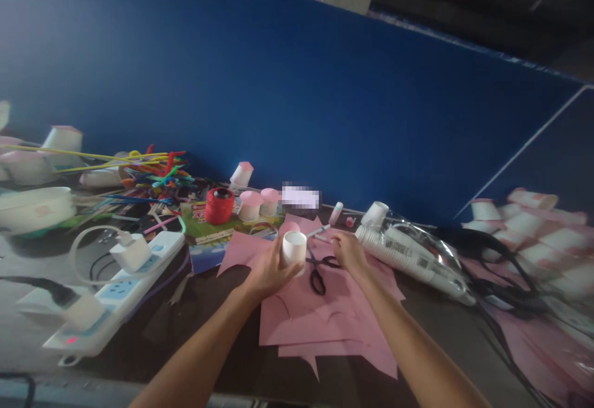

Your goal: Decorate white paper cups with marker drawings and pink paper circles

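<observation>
A white paper cup [294, 248] stands upright in my left hand [273, 272], its open mouth facing up and my fingers wrapped round its side. My right hand [348, 252] is closed to the right of the cup, with its fingertips at the end of a thin white pen-like stick [321, 239]. Just behind that stick lies another slim white stick with a blue end [319, 231]. Black-handled scissors [318, 281] rest between my hands on cut sheets of pink paper [310, 327]. The scissor blades are partly hidden by the cup.
A wrapped stack of paper cups [408, 259] lies on the right, near piled pink-and-white cups [533, 228]. A glue stick [336, 213] stands behind. Leftward are a red thread spool [219, 206], pipe cleaners [160, 169] and a power strip [120, 293] with cables. A blue partition [297, 86] closes the back.
</observation>
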Available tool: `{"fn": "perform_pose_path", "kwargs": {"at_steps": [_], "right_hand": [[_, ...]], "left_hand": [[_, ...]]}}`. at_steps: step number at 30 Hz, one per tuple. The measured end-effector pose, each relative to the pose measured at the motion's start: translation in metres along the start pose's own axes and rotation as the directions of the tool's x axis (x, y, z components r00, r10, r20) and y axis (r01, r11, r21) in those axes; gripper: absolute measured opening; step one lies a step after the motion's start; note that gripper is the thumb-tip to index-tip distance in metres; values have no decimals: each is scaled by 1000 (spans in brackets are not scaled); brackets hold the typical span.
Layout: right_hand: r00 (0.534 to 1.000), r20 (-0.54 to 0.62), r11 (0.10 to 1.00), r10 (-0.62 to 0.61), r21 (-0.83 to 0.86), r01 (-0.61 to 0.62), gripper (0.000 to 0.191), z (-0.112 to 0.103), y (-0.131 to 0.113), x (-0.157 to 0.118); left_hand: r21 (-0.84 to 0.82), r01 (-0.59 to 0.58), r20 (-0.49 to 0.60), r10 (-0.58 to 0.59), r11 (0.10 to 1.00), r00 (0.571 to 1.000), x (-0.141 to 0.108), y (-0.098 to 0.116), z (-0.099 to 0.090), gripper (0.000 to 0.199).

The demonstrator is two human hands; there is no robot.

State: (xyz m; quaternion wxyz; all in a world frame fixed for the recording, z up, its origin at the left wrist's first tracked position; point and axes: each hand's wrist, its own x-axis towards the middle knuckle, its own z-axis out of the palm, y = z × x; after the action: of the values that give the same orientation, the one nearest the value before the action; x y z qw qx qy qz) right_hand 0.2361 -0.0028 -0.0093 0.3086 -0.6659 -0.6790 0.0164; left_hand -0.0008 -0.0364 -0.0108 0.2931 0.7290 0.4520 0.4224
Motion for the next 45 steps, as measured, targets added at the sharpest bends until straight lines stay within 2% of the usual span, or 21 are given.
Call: {"fn": "perform_pose_path", "kwargs": {"at_steps": [5, 8, 13, 14, 15, 17, 20, 22, 26, 29, 31, 34, 36, 38, 40, 42, 45], "right_hand": [[997, 29, 994, -66, -88, 68, 20, 18, 1, 12], [997, 33, 992, -76, -101, 79, 15, 21, 2, 15], [997, -63, 997, -40, -66, 36, 23, -4, -10, 11], [994, -103, 999, -27, -23, 25, 25, -12, -14, 8], [987, -163, 990, 12, 137, 10, 24, -20, -19, 4], [982, -160, 901, 102, 433, -22, 22, -32, -29, -4], [978, 2, 622, 208, 771, -134, 26, -38, -40, -19], [971, 112, 447, 213, 872, -199, 26, -33, -45, -28], [950, 268, 274, 161, 913, -304, 27, -20, -55, -44], [924, 371, 185, 93, 906, -382, 27, -15, -63, -53], [887, 461, 183, 26, 870, -458, 28, -15, -68, -57], [823, 567, 217, -34, 808, -548, 29, -18, -76, -60], [808, 586, 211, -57, 798, -564, 28, -19, -79, -62], [817, 573, 205, -65, 809, -552, 29, -19, -81, -62], [831, 555, 186, -37, 821, -539, 28, -18, -80, -61], [835, 551, 125, -10, 829, -545, 30, -18, -79, -60], [846, 526, -1, -89, 849, -528, 38, -21, -79, -61]], "left_hand": [[-81, -59, 56, 64, 995, 996, -3, 1, 2, 56], [-96, -66, 119, 77, 993, 990, -5, 0, 2, 63], [-37, -40, 165, 46, 999, 985, -5, -4, 3, 77], [-31, -33, 184, 38, 999, 982, -4, -3, 2, 81], [-32, -27, 203, 33, 999, 979, -4, -2, 2, 83], [-47, -22, 205, 31, 999, 978, -3, 2, 0, 85], [-92, -3, 165, 18, 996, 986, -2, 9, -2, 84], [-137, 42, 159, -19, 990, 987, -2, 11, -4, 81], [-329, 103, 171, -48, 939, 984, 0, 13, -9, 60], [-574, 171, 243, -33, 801, 970, 2, 13, -13, 50], [-692, 268, 339, -26, 670, 940, 1, 13, -14, 54], [-753, 430, 478, -34, 497, 878, -2, 11, -13, 59], [-775, 501, 531, -34, 385, 847, -3, 11, -12, 61], [-819, 513, 522, -39, 256, 852, -2, 13, -14, 61], [-878, 464, 457, -82, 121, 886, 1, 16, -17, 55], [-919, 395, 390, -146, 0, 909, 5, 19, -21, 45], [-929, 364, 369, -207, -61, 906, 9, 19, -24, 39]]}}
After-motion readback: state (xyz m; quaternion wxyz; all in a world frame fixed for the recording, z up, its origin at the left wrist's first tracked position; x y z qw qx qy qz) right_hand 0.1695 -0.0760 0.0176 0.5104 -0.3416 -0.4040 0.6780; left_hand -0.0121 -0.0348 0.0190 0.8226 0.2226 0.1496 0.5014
